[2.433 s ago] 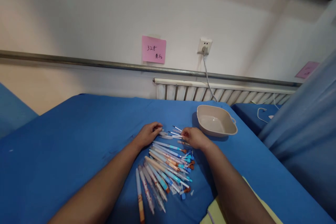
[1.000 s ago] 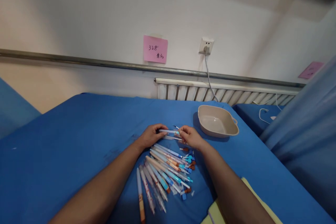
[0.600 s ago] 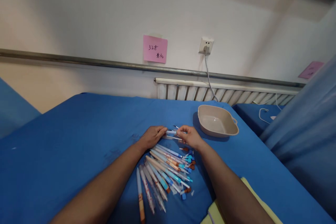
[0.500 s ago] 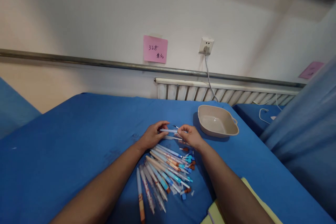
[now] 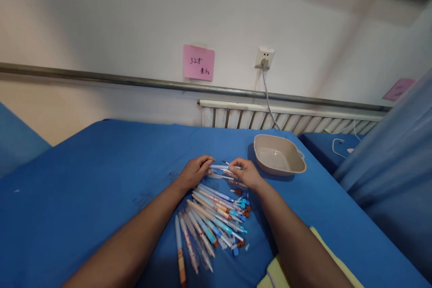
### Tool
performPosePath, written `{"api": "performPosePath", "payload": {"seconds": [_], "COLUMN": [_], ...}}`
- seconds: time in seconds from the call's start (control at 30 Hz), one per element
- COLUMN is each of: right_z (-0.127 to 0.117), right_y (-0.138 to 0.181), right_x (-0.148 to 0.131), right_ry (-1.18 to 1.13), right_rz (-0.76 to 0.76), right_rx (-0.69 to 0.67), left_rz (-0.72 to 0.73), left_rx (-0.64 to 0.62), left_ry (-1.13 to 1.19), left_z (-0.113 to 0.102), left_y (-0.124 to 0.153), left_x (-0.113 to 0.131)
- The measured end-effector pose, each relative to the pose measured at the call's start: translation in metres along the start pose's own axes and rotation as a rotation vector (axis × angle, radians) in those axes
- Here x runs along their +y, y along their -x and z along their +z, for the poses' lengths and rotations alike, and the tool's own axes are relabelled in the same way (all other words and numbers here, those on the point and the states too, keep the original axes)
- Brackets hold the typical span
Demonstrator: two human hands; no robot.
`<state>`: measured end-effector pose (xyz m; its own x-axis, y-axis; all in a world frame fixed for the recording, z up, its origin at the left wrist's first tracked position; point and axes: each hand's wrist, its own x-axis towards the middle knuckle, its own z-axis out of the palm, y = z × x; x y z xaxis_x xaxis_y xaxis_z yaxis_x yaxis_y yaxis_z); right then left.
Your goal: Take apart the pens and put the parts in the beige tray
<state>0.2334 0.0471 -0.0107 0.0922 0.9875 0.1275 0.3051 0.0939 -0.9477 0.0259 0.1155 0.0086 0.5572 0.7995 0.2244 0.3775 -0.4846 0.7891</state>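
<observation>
Pens (image 5: 206,217) fan over a blue sheet (image 5: 101,166) near a beige basin (image 5: 278,155), a white radiator (image 5: 236,105) behind. Beyond them the right hand (image 5: 245,173) pinches a pale barrel (image 5: 219,167); the left hand (image 5: 195,172) curls at its left end, grip unclear

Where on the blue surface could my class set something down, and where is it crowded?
Bare blue cloth stretches left of the left arm; another patch lies between the beige basin, the right arm and the yellow item. It is crowded between the arms: pens and small coloured pieces.
</observation>
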Motion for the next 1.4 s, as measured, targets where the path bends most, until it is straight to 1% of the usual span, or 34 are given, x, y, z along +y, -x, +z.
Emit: {"api": "performPosePath", "payload": {"seconds": [0.13,0.23,0.33,0.43,0.53,0.6,0.7,0.8,0.87,1.0,1.03,1.13,1.17,1.23,1.27,1.33,1.4], "right_z": [-0.015,-0.024,-0.027,-0.023,-0.019,-0.017,-0.014,-0.009,-0.005,0.0,0.0,0.002,0.003,0.005,0.006,0.007,0.005], "right_y": [-0.003,-0.004,-0.002,0.001,0.002,0.002,0.003,0.004,0.004,0.005,0.004,0.004,0.003,0.003,0.003,0.004,0.005], "right_x": [0.005,0.007,0.006,0.003,0.0,0.0,0.001,0.002,0.004,0.006,0.007,0.008,0.008,0.008,0.007,0.004,0.0], "right_ry": [0.054,0.103,0.258,0.442,0.559,0.605,0.614,0.573,0.553,0.56,0.562,0.563,0.562,0.558,0.557,0.571,0.61], "right_rz": [-0.029,-0.011,-0.035,-0.07,-0.068,-0.059,-0.045,-0.045,-0.056,-0.079,-0.081,-0.082,-0.082,-0.082,-0.084,-0.097,-0.123], "right_rx": [0.048,0.014,-0.04,-0.065,-0.082,-0.093,-0.112,-0.13,-0.136,-0.129,-0.123,-0.098,-0.089,-0.08,-0.081,-0.08,-0.052], "left_rz": [-0.115,-0.148,-0.107,-0.035,0.028,0.047,0.04,0.01,-0.003,-0.001,-0.01,-0.071,-0.094,-0.121,-0.12,-0.091,-0.02], "left_rx": [0.138,0.196,0.209,0.222,0.244,0.271,0.355,0.499,0.569,0.608,0.645,0.811,0.84,0.819,0.766,0.595,0.291], "left_ry": [-0.021,-0.016,-0.015,-0.016,-0.025,-0.029,-0.01,0.033,0.063,0.099,0.099,0.094,0.09,0.078,0.068,0.035,-0.064], "left_z": [-0.014,-0.021,-0.02,-0.015,-0.013,-0.016,-0.023,-0.03,-0.033,-0.035,-0.036,-0.041,-0.042,-0.041,-0.038,-0.028,-0.015], "left_y": [-0.004,-0.006,-0.004,0.0,0.002,0.003,0.001,0.0,0.0,-0.001,-0.001,-0.002,-0.002,-0.002,-0.002,0.0,0.002], "left_x": [-0.009,-0.015,-0.013,-0.005,0.001,0.001,-0.006,-0.012,-0.014,-0.014,-0.014,-0.015,-0.016,-0.017,-0.017,-0.016,-0.014]}}
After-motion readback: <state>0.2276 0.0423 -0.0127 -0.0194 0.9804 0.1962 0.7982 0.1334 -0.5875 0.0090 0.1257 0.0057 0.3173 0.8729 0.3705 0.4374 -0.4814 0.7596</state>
